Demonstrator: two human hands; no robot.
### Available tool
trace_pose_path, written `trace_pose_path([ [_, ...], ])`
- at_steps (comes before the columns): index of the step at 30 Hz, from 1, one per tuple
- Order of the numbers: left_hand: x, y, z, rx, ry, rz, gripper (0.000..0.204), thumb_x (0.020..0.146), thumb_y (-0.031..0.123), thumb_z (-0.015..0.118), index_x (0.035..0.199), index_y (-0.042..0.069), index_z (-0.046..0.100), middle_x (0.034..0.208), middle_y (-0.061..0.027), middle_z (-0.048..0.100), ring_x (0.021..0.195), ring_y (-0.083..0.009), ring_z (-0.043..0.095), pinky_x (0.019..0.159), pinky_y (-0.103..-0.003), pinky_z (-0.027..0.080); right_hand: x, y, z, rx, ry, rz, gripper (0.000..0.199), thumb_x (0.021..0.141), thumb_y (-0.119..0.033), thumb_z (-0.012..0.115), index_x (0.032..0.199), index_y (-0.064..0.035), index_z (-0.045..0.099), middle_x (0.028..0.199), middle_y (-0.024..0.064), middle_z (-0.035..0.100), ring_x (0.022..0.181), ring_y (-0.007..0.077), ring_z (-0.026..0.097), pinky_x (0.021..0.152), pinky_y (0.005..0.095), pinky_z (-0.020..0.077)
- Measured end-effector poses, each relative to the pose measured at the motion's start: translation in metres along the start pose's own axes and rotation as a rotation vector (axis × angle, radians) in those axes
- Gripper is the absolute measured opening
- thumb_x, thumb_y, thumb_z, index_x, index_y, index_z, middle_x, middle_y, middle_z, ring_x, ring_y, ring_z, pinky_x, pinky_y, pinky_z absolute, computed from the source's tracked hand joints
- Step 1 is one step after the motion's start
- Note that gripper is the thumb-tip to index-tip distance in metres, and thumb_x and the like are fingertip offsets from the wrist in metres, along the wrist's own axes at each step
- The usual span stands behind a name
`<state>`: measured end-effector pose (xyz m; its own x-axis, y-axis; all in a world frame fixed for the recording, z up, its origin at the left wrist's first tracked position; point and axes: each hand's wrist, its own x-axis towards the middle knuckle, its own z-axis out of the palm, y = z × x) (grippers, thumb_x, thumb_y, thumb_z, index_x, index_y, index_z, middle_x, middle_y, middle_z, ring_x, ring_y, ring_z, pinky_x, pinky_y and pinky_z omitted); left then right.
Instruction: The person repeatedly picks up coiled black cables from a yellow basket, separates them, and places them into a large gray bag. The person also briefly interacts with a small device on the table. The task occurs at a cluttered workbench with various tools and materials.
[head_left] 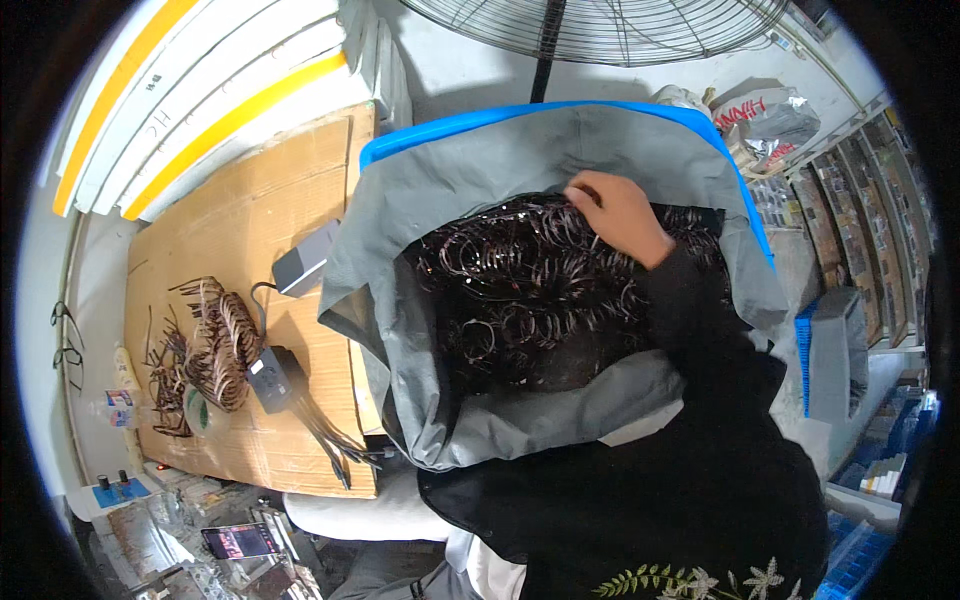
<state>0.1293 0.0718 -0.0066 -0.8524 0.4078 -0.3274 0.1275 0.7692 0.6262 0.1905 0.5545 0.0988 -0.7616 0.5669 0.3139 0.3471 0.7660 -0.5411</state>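
A large blue bin (420, 135) lined with a grey plastic bag (470, 180) holds a heap of thin dark curved hoops (520, 290). My right hand (618, 215), in a black sleeve, reaches in from the lower right and rests on the far top of the heap. Its fingers curl down into the hoops, and the back of the hand hides whether they grip any. My left hand is out of sight.
A cardboard sheet (230, 230) to the left carries a bundle of brown hoops (215, 345), a grey box (305, 262) and a black box (272, 378). A fan (600, 25) stands behind the bin. Shelves (860, 220) and a blue crate (830, 350) are on the right.
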Motion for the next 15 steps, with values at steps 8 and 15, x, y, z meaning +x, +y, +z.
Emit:
trace_pose_path([
  [8,0.027,0.094,-0.032,0.061,0.104,0.508,0.043,0.082,0.021,0.059,0.117,0.001,0.046,0.12,-0.022,0.041,0.109,-0.0359,0.042,0.092,-0.041,0.035,0.086,0.001,0.073,-0.172,-0.548,-0.283,0.047,0.083,-0.016,0.059,0.126,-0.0026,0.047,0.133,0.0201,0.042,0.126,0.0317,0.038,0.1,0.0403,0.0341],
  [15,0.111,0.181,-0.023,0.17,0.165,0.846,0.049,0.082,0.021,0.06,0.124,0.0,0.044,0.128,-0.0249,0.039,0.117,-0.0391,0.041,0.098,-0.043,0.034,0.156,-0.024,0.092,-0.316,-0.091,-0.375,0.066,0.075,-0.021,0.064,0.13,0.0009,0.037,0.138,0.0303,0.027,0.131,0.0413,0.024,0.107,0.0442,0.0259],
])
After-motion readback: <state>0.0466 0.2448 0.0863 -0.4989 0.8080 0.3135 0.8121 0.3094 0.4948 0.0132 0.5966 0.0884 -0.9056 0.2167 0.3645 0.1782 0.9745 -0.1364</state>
